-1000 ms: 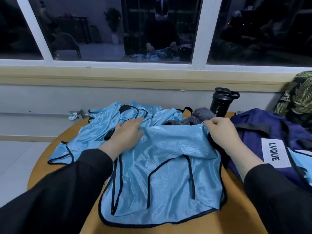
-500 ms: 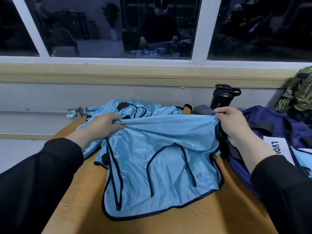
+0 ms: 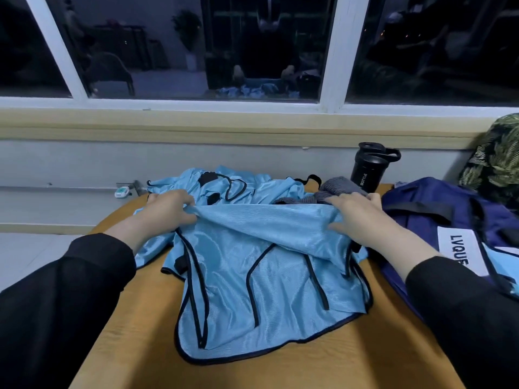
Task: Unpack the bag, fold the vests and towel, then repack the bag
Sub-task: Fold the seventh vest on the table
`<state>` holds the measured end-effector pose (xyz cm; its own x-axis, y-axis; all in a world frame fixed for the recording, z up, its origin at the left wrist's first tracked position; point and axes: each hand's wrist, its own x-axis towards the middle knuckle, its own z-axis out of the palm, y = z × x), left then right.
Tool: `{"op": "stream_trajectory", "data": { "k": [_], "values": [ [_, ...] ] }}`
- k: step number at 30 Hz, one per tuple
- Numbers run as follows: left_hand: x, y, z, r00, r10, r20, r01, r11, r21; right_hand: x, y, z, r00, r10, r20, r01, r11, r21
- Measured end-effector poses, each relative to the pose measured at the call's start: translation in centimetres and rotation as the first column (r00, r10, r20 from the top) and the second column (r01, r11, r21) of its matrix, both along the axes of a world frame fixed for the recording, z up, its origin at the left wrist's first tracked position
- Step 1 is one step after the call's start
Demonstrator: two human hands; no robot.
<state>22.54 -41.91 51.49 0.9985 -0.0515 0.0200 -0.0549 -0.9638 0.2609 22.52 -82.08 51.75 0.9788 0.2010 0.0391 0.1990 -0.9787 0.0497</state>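
Note:
A light blue vest (image 3: 261,279) with black trim lies on the round wooden table (image 3: 337,360) in front of me. My left hand (image 3: 165,210) grips its far left corner and my right hand (image 3: 362,217) grips its far right corner, both lifting the far edge slightly off the table. More blue vests (image 3: 224,186) lie crumpled behind it. A grey towel (image 3: 334,189) sits bunched at the back right. The navy bag (image 3: 438,209) with a white label rests at the right.
A black shaker bottle (image 3: 368,167) stands at the table's back edge near the wall. Patterned green fabric (image 3: 497,161) sits at the far right. A small white device (image 3: 122,191) lies by the wall at the left. A window ledge runs behind.
Both hands have drawn the vest's far edge toward me and lower, and it now droops over the rest of the vest. One second ago my left hand lay flat on the cloth.

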Motion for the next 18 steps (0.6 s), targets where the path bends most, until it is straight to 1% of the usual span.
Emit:
{"op": "stream_trajectory", "data": {
  "k": [2, 3, 4, 5, 7, 8, 9, 11, 12, 13, 14, 15, 16, 17, 18],
  "values": [
    [-0.5, 0.5, 0.5, 1.0, 0.004, 0.013, -0.002, 0.985, -0.173, 0.1, -0.2, 0.7, 0.995, -0.035, 0.097, 0.028, 0.997, 0.075],
    [-0.6, 1.0, 0.8, 0.999, 0.009, 0.048, 0.003, 0.967, -0.256, 0.1, -0.5, 1.2, 0.993, -0.035, 0.115, 0.019, 0.991, 0.132],
    [-0.7, 1.3, 1.4, 0.997, 0.022, 0.07, 0.002, 0.945, -0.327, 0.2, -0.8, 1.8, 0.994, -0.035, 0.099, 0.013, 0.976, 0.217],
    [-0.7, 1.6, 2.1, 0.996, 0.031, 0.081, 0.003, 0.924, -0.382, 0.1, -1.2, 2.5, 0.996, -0.035, 0.084, 0.004, 0.942, 0.337],
    [-0.9, 2.3, 4.0, 0.999, 0.017, 0.048, 0.006, 0.897, -0.442, -0.2, -1.6, 4.5, 0.993, -0.063, 0.099, -0.005, 0.82, 0.572],
    [-1.1, 2.5, 5.1, 1.0, -0.004, 0.023, 0.014, 0.897, -0.442, -0.5, -1.7, 5.6, 0.99, -0.084, 0.114, -0.009, 0.767, 0.641],
    [-1.1, 2.8, 6.1, 0.999, -0.033, 0.013, 0.035, 0.912, -0.41, -0.6, -1.7, 6.6, 0.987, -0.105, 0.124, -0.01, 0.721, 0.692],
    [-1.7, 3.0, 8.1, 0.999, -0.037, 0.001, 0.036, 0.955, -0.295, -1.0, -1.7, 8.4, 0.986, -0.132, 0.106, 0.007, 0.661, 0.751],
    [-1.9, 3.1, 9.0, 1.0, -0.015, 0.009, 0.016, 0.967, -0.255, -1.3, -1.7, 9.2, 0.986, -0.133, 0.098, 0.013, 0.655, 0.755],
    [-2.1, 3.1, 9.7, 0.999, 0.022, 0.042, -0.012, 0.971, -0.241, -1.4, -1.7, 9.9, 0.988, -0.12, 0.1, 0.007, 0.673, 0.74],
    [-2.3, 3.1, 10.2, 0.995, 0.067, 0.077, -0.044, 0.962, -0.271, -1.6, -1.7, 10.5, 0.988, -0.114, 0.101, 0.006, 0.696, 0.718],
    [-2.4, 3.2, 10.5, 0.988, 0.109, 0.114, -0.063, 0.937, -0.344, -1.8, -1.8, 11.0, 0.989, -0.108, 0.101, 0.006, 0.711, 0.703],
    [-2.6, 3.3, 10.7, 0.982, 0.137, 0.129, -0.066, 0.892, -0.448, -2.1, -1.7, 11.6, 0.988, -0.113, 0.104, 0.01, 0.723, 0.691],
    [-2.9, 3.3, 10.8, 0.982, 0.149, 0.113, -0.061, 0.824, -0.563, -2.2, -1.9, 11.9, 0.987, -0.117, 0.114, 0.007, 0.728, 0.685],
    [-3.3, 3.1, 10.9, 0.986, 0.14, 0.087, -0.045, 0.734, -0.678, -2.4, -1.9, 12.0, 0.984, -0.123, 0.126, 0.002, 0.721, 0.693]
  ]
}}
